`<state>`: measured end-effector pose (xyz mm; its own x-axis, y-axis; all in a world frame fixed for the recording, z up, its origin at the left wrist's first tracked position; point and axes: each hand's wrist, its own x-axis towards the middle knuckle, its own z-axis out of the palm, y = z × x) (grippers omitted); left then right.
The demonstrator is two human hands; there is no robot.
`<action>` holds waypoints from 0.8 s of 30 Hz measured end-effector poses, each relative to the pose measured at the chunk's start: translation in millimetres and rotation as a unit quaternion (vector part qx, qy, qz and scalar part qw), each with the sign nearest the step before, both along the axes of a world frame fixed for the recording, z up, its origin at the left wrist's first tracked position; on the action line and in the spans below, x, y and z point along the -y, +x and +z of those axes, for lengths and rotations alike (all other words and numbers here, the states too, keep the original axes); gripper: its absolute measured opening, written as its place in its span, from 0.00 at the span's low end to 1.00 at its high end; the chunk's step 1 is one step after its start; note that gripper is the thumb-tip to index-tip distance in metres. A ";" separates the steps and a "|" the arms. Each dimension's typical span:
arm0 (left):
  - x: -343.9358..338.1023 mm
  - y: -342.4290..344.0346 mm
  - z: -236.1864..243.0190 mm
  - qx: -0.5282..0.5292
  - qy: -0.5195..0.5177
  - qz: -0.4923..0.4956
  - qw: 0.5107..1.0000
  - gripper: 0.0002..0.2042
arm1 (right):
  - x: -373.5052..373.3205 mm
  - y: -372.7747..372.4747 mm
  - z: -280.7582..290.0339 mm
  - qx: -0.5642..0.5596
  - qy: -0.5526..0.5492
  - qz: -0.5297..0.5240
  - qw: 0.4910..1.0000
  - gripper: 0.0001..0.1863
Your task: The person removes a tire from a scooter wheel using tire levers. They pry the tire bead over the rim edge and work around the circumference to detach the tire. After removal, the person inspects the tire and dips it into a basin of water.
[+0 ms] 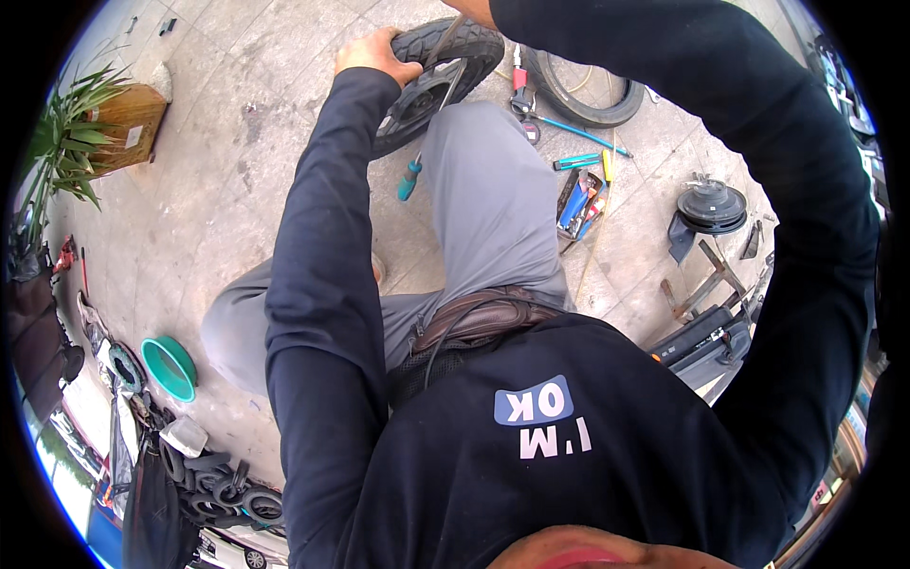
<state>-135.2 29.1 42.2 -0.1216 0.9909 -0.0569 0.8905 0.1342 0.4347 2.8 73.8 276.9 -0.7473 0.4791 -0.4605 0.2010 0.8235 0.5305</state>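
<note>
My left hand grips the upper left of a black treaded tyre on a dark wheel rim, held tilted at my knee. A teal-handled screwdriver has its shaft at the rim, its handle hanging free below the wheel. My right hand is at the top edge of the view, mostly cut off, closed on a long thin metal bar that reaches down into the tyre.
Right of the wheel lie another tyre, an air tool, a blue bar, a tool tray and a black hub. At left are a potted plant, a green basin and piled tyres.
</note>
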 end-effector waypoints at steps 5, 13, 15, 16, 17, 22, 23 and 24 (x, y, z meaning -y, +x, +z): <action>-3.0 -1.9 6.3 -0.042 -0.062 0.017 0.997 0.27 | 17.7 -7.7 -61.2 -0.104 0.004 0.011 0.995 0.12; -41.3 -17.3 0.4 0.008 -0.039 -0.029 0.999 0.35 | 81.8 50.1 -97.6 -0.191 0.185 -0.129 0.955 0.13; -48.8 -17.6 -9.2 0.040 -0.034 -0.083 0.995 0.39 | 80.3 61.4 -102.3 -0.220 0.182 -0.179 0.942 0.13; -50.1 -24.5 -11.6 0.020 -0.044 -0.132 0.990 0.45 | 82.2 69.2 -109.1 -0.235 0.173 -0.214 0.932 0.13; -55.5 -26.1 -19.3 0.028 -0.063 -0.166 0.984 0.46 | 83.7 79.1 -111.9 -0.246 0.169 -0.256 0.920 0.14; -67.2 -47.6 -26.8 -0.009 -0.088 -0.169 0.982 0.43 | 84.3 55.1 -68.7 -0.162 -0.171 -0.442 0.865 0.18; -73.8 -39.3 -23.4 -0.020 -0.082 -0.182 0.980 0.42 | 81.3 61.5 -65.4 -0.150 -0.201 -0.457 0.853 0.18; -76.5 -28.5 -11.8 -0.021 -0.075 -0.196 0.977 0.42 | 81.3 70.5 -65.2 -0.184 -0.230 -0.498 0.815 0.17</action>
<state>-163.7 105.6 30.4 0.2607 0.9426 -0.2087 0.9031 -0.1617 0.3978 73.2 -7.5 211.7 -0.2210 0.7720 -0.5959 0.9678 0.2493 -0.0359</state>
